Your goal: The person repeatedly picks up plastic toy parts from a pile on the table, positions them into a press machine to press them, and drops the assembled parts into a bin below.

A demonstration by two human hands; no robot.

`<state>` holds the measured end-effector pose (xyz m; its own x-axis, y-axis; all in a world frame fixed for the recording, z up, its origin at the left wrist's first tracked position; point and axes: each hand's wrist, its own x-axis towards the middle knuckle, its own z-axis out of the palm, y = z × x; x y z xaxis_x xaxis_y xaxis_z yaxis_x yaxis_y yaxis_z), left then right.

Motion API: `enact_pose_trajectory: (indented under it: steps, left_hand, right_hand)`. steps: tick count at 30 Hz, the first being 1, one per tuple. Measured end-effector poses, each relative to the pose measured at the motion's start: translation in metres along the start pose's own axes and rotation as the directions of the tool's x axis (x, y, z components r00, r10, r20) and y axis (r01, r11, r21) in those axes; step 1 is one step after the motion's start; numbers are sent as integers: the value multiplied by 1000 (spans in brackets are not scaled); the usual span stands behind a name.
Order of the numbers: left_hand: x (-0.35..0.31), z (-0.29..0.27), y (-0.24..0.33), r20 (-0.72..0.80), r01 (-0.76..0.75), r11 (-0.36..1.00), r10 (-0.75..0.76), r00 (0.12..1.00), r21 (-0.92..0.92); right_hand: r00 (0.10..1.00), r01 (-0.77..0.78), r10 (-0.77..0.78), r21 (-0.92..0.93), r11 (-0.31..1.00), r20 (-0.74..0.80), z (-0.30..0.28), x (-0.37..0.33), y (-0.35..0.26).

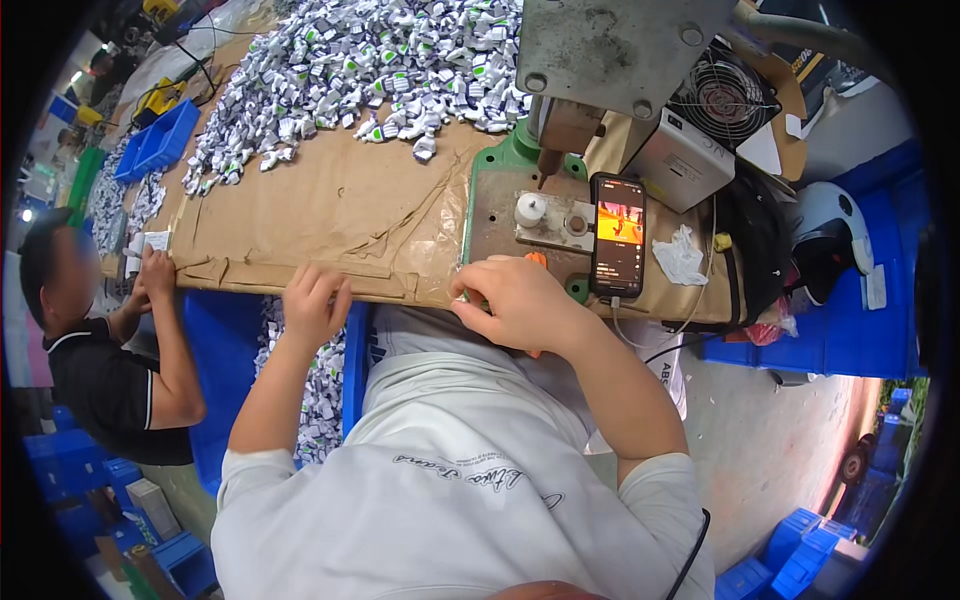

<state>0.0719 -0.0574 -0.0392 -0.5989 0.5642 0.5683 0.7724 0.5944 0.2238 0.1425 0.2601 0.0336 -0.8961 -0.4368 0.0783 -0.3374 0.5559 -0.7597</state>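
My left hand [318, 302] is at the near edge of the paper-covered table, fingers loosely bent and the thumb apart. I see nothing held in it. My right hand [525, 302] is at the table edge just in front of the press, its fingers curled in toward the thumb. A small white part [461, 296] shows at its fingertips, mostly hidden. Beyond that hand is the green-framed press [490, 205], its metal punch [550, 165] above a plate. On the plate sits a round white piece [530, 208]. Something orange [537, 258] peeks out behind my right hand.
A large pile of white parts with green and purple marks [370, 70] covers the far table. Below the left edge, a blue bin [225, 350] holds more. Right of the press are a phone [619, 235], crumpled tissue [680, 257], fan [722, 95] and helmet [832, 225]. A co-worker [110, 345] sits left.
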Motion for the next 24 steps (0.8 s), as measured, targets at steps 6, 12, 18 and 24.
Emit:
enact_pose_trajectory:
  steps: [6,12,18,24]
  left_hand:
    - [116,87,-16,86,369,929,-368,926,-2]
    - [175,124,-31,304,523,849,-519,799,74]
    - [171,124,-44,288,427,895,-378,880,-127]
    - [174,129,-45,227,491,867,-464,856,-80]
  right_hand:
    - [996,-89,86,-272,958,-22,11,0,-5]
    - [991,-114,92,-243,963,-99,12,0,-4]
    - [985,-121,100,-152,981,-138,13,-1,-2]
    - [984,-120,96,-160,980,-152,13,-2,-4]
